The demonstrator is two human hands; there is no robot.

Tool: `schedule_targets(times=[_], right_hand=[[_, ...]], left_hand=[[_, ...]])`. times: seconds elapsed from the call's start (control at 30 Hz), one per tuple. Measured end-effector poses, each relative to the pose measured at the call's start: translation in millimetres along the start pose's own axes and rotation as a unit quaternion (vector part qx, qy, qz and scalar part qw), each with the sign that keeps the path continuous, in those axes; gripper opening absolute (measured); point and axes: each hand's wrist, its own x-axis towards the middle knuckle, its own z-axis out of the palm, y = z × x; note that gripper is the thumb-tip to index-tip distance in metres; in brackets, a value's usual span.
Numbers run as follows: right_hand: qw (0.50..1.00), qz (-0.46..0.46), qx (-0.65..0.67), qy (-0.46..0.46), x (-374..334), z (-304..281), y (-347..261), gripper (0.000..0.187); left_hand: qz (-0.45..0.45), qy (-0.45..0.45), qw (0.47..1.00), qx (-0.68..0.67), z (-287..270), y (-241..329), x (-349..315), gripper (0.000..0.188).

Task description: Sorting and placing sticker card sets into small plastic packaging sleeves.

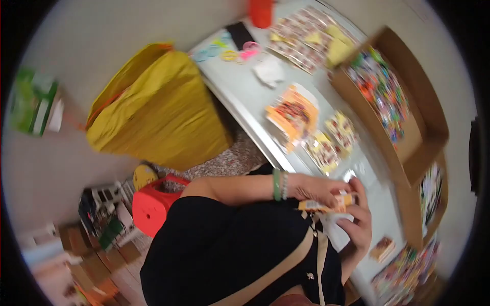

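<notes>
My left hand (pixel 319 190), with a green bangle and a beaded bracelet at the wrist, is closed on a small orange-and-white printed packet (pixel 312 206). From the other side my right hand (pixel 360 223) curls its fingers round the packet's far end. A white sheet or bag (pixel 336 232) hangs below the packet, against my right palm; its kind is unclear. Both hands are close to my body, over the table's near edge. Just beyond them on the table are yellow printed packs (pixel 322 152) and a larger orange printed pack (pixel 293 115).
A long cardboard box (pixel 416 135) holds many colourful small wrapped pieces. Printed sheets (pixel 301 38), colourful rings (pixel 229 55) and a red container (pixel 261 13) occupy the table's far end. A big yellow sack (pixel 158 109) and a red stool (pixel 150 208) stand to the left.
</notes>
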Motion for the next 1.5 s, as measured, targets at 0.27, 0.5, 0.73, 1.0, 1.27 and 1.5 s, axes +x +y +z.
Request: schedule_targets(times=[0.27, 0.5, 0.73, 1.0, 1.27, 1.5], right_hand=[[0.952, 0.071, 0.209, 0.211, 21.8, 53.7, -2.4, 0.056], [0.928, 0.128, 0.14, 0.319, 29.2, 54.5, -18.7, 0.034], [0.846, 0.127, 0.239, 0.459, 14.5, 78.6, 2.3, 0.033], [0.856, 0.121, 0.195, 0.464, -5.2, 84.6, -2.9, 0.051], [0.869, 0.024, 0.047, 0.491, -12.2, 86.2, 39.8, 0.019], [0.879, 0.02, 0.275, 0.389, -17.0, 81.2, 41.8, 0.028]], left_hand=[[-0.033, -0.086, 0.992, -0.087, 6.0, 25.2, -25.3, 0.077], [0.102, 0.262, 0.952, 0.121, 9.4, 25.2, -23.2, 0.02], [0.019, 0.245, 0.941, 0.233, 13.9, 22.4, -26.1, 0.025], [0.092, 0.364, 0.863, 0.338, 31.4, 4.0, -24.7, 0.049], [0.069, 0.305, 0.86, 0.402, 2.9, 1.1, -26.4, 0.045], [0.012, 0.244, 0.886, 0.393, 15.6, 13.3, -22.8, 0.022]])
